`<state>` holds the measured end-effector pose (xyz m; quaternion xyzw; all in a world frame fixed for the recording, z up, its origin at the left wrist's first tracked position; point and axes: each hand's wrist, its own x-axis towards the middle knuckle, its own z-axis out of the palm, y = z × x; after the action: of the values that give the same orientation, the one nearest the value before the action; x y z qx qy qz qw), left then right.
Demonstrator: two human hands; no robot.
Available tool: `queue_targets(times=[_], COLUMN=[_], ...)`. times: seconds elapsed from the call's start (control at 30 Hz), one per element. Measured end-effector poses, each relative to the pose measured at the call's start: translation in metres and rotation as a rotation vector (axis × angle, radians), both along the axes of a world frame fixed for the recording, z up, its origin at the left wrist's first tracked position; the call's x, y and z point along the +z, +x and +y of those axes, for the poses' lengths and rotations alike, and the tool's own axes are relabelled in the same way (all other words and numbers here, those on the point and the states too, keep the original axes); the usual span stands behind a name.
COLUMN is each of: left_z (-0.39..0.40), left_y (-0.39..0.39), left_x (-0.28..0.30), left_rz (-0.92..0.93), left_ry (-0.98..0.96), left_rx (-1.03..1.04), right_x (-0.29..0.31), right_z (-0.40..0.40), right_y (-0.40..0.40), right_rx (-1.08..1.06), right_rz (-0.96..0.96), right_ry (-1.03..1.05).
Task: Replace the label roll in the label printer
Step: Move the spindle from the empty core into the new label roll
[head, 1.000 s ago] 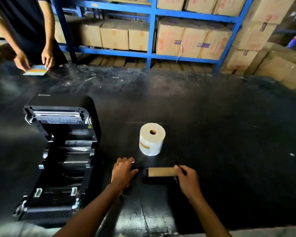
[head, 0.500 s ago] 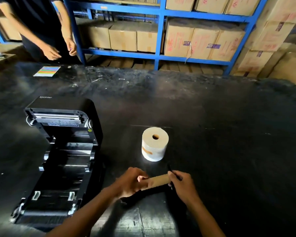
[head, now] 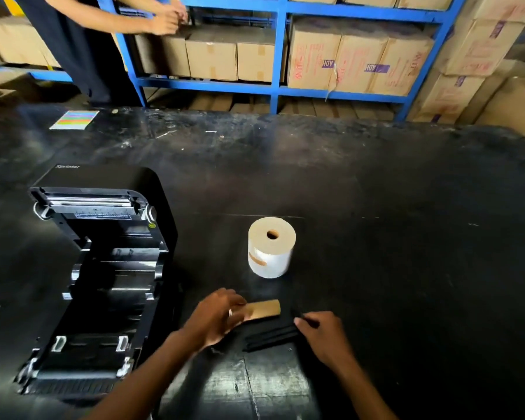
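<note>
The black label printer (head: pixel 100 268) lies open on the left of the black table (head: pixel 406 268), its roll bay bare. A full white label roll (head: pixel 270 248) stands on end in the middle of the table. Just in front of it my left hand (head: pixel 215 316) grips one end of an empty brown cardboard core (head: pixel 265 309). My right hand (head: pixel 323 333) holds the right end of a black spindle rod (head: pixel 270 338), which lies slanted on the table, out of the core.
A coloured card (head: pixel 75 119) lies at the table's far left edge. Another person (head: pixel 82 40) stands behind it, hands at the blue shelving (head: pixel 279 86) stacked with cardboard boxes (head: pixel 358 59). More boxes are piled at the right.
The cardboard core has come off the black spindle: my left hand carries the core left and up, my right hand draws the spindle right. The person behind has turned to the shelf.
</note>
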<state>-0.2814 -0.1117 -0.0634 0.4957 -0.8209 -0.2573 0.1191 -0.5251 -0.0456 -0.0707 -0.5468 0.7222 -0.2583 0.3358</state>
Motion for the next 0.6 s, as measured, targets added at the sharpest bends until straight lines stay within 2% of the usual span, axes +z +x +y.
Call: queue_targets(times=[0.2,0.3,0.37,0.47,0.53,0.6], left_z=[0.01,-0.004,-0.017,-0.039,-0.05,-0.057], left_y=[-0.007,-0.014,-0.023,-0.038,-0.043,-0.046], left_x=[-0.021,-0.011,0.002,0.023,0.03,0.032], left_rz=[0.01,0.196,0.394,0.676,0.73,0.713], left_ry=[-0.036,-0.004,0.146,0.521,0.69,0.758], left_rx=[0.031,0.215,0.404,0.544,0.586,0.592], right_x=[0.011,0.035,0.051,0.071,0.075,0.071], right_z=[-0.003,-0.026,-0.05,-0.091,-0.112,-0.122], right_y=[0.005,0.002,0.007,0.026,0.041,0.052], right_rx=[-0.034,-0.098,-0.073,0.067,0.144,0.166], right_rz=[0.133,0.009,-0.049,0.094,0.231,0.343], right_ry=[0.009,-0.084,-0.182,-0.211,-0.121,-0.041])
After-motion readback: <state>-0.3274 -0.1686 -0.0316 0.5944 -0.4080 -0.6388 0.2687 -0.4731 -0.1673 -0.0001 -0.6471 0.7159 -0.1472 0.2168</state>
